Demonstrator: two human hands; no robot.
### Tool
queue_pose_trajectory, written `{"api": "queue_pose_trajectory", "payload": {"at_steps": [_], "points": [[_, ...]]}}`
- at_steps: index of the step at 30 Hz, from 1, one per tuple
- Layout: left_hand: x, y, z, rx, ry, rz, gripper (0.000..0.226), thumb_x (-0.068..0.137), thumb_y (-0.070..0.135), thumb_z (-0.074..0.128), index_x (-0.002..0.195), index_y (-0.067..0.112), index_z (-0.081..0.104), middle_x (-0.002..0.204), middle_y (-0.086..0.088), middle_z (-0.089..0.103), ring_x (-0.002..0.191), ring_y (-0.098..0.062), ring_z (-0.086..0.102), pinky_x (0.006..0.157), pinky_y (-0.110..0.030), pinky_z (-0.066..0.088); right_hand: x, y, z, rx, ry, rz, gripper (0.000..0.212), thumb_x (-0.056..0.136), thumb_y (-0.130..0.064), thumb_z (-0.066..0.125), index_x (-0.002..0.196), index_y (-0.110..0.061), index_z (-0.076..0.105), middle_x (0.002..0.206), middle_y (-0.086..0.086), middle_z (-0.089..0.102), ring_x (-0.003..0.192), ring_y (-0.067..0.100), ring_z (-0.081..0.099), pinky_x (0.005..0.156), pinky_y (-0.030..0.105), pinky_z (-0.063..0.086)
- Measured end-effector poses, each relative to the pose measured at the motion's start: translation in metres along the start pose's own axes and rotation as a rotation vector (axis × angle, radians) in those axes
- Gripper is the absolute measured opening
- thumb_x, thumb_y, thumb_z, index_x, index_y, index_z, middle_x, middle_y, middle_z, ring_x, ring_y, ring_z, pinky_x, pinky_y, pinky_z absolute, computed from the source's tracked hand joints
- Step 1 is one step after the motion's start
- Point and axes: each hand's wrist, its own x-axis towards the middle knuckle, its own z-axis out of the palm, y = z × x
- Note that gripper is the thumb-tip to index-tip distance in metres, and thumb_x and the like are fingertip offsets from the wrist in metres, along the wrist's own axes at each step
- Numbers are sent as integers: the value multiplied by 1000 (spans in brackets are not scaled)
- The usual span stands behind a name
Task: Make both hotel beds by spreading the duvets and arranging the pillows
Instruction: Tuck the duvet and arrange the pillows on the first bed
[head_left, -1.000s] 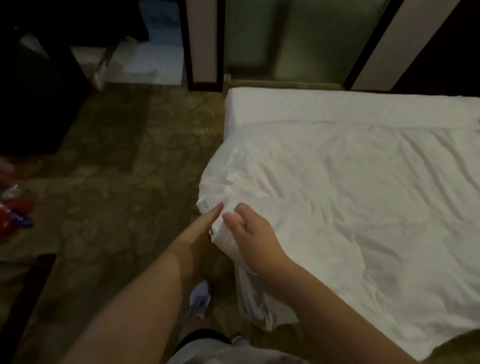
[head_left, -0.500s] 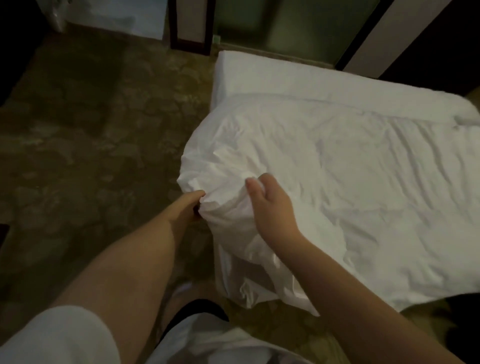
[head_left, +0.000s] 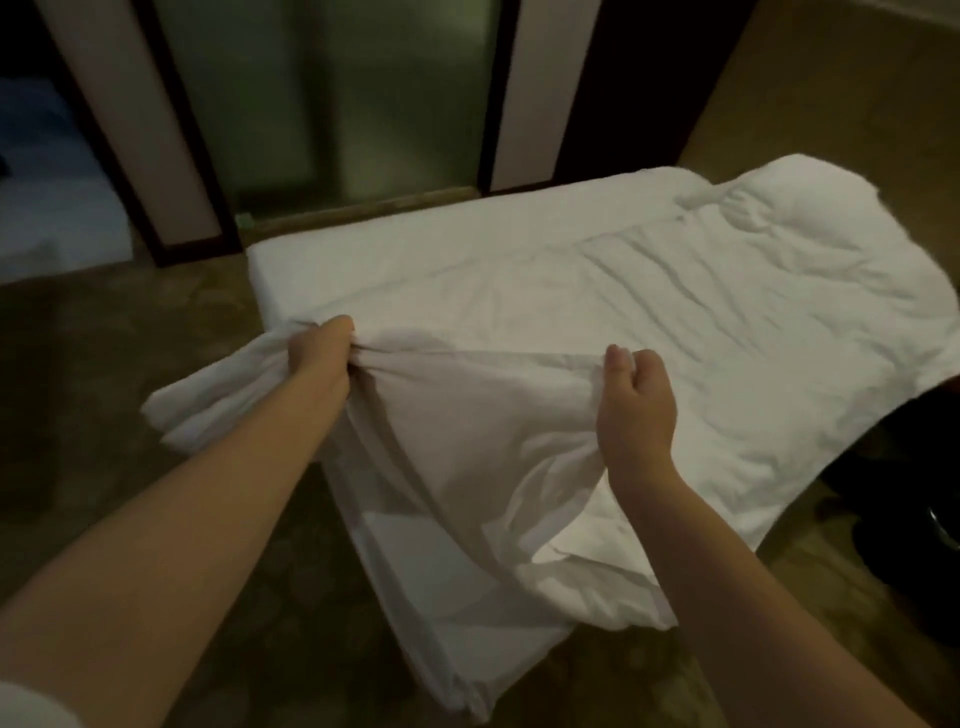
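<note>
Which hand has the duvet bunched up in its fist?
The left hand: its fist wraps gathered duvet fabric by the mattress corner. The right hand only pinches a flatter edge.

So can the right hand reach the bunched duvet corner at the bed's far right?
Probably not. The right hand grips the duvet by its near edge, and the bunched corner lies across the bed; nothing blocks it, it just looks too far.

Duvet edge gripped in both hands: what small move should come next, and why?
Probably spread the hands apart to draw the edge taut: the left hand and right hand grip a duvet bunched between them, its corner drooping off the mattress.
</note>
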Motion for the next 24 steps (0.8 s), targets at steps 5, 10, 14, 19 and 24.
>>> {"api": "queue_pose_trajectory", "payload": {"at_steps": [5,10,14,19,24], "points": [[-81,43,127,143,-81,307,18,82,18,57,97,9,54,86,-1,58,88,-21,55,73,-33,46,64,21,-95,128,234,-63,29,100,-22,43,73,-14,37,65,-5,38,53,-2,39,55,14,33],[-164,32,261,278,-62,484,37,80,21,58,109,-2,63,111,-14,63,100,-30,58,87,-43,48,134,91,-206,171,295,7,30,101,-23,42,73,-14,37,66,-2,40,57,5,37,56,19,32],[-230,13,371,335,-88,591,27,82,20,58,97,-2,65,96,-15,64,86,-27,55,80,-41,47,196,142,-298,210,299,61,30,102,-27,39,76,-12,39,68,-1,41,59,9,38,54,18,33],[-312,2,502,458,-195,741,17,85,20,56,77,4,58,80,-16,57,75,-25,49,68,-38,39,273,190,-405,250,420,132,33,102,-27,40,71,-16,35,67,-3,37,58,9,34,54,20,30],[-344,-14,628,468,-229,763,33,84,16,55,54,10,41,60,-10,42,66,-22,38,63,-36,32,353,236,-471,263,474,142,33,102,-24,41,70,-15,35,66,-3,37,58,9,35,50,17,30]]}}
